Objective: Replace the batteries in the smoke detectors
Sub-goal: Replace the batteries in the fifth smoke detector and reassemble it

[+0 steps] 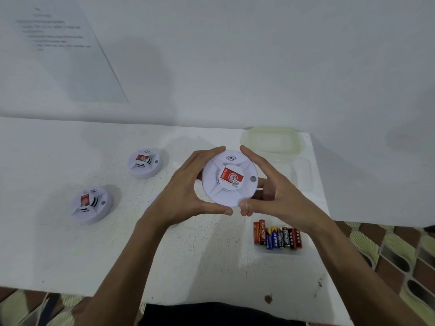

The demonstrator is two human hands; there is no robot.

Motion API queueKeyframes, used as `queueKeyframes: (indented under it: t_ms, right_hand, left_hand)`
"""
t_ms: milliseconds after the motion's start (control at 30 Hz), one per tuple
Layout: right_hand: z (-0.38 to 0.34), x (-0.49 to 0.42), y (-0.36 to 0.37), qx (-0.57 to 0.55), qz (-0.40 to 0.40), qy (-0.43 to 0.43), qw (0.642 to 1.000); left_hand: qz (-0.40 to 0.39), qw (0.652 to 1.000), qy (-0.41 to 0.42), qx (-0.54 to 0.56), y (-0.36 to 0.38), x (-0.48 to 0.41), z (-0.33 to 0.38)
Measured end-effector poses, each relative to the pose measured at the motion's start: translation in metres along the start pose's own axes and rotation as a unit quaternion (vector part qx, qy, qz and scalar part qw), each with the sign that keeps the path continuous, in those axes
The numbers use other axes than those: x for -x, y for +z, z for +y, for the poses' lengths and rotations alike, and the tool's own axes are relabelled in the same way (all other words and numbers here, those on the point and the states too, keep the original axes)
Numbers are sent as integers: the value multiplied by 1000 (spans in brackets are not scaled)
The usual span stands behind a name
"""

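Note:
I hold a round white smoke detector (229, 178) with a red label above the white table (70, 255). My left hand (186, 191) grips its left rim and my right hand (270, 189) grips its right rim, thumbs meeting at the bottom edge. Two more white smoke detectors lie on the table to the left: one (144, 163) farther back, one (91, 204) nearer me. Several batteries (277, 235) in red, blue and black wrappers lie side by side in a shallow clear tray below my right wrist.
A clear plastic container (302, 170) and its pale green lid (273, 140) sit at the table's back right corner. A printed sheet (66, 50) hangs on the white wall. The table's right edge drops to a patterned tile floor (388, 250).

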State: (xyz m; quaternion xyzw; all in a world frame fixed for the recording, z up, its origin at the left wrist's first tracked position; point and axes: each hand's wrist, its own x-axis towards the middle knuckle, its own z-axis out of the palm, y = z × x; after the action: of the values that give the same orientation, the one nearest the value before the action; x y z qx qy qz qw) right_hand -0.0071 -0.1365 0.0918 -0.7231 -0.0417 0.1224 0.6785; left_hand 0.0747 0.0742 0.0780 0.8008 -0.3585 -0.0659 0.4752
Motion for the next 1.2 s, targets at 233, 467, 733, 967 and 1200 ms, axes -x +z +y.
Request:
queueKeyframes:
  t_ms: [233,467,733,967,1200]
  right_hand:
    - [-3,0,-2,8,-1,9,1000]
    - [-5,0,-2,26,-5,7,1000]
    - [-4,1,-2,32,-7,8,999]
    - [-3,1,-2,38,-7,12,999]
    - [-2,0,-1,49,-10,8,999]
  left_hand:
    - [-22,999,-31,38,1,0,4]
    - [-32,997,-43,58,1,1,4]
    - [-41,996,-45,59,3,1,2]
    - [-38,997,-51,54,3,2,2]
    - [-34,997,-49,51,2,4,1]
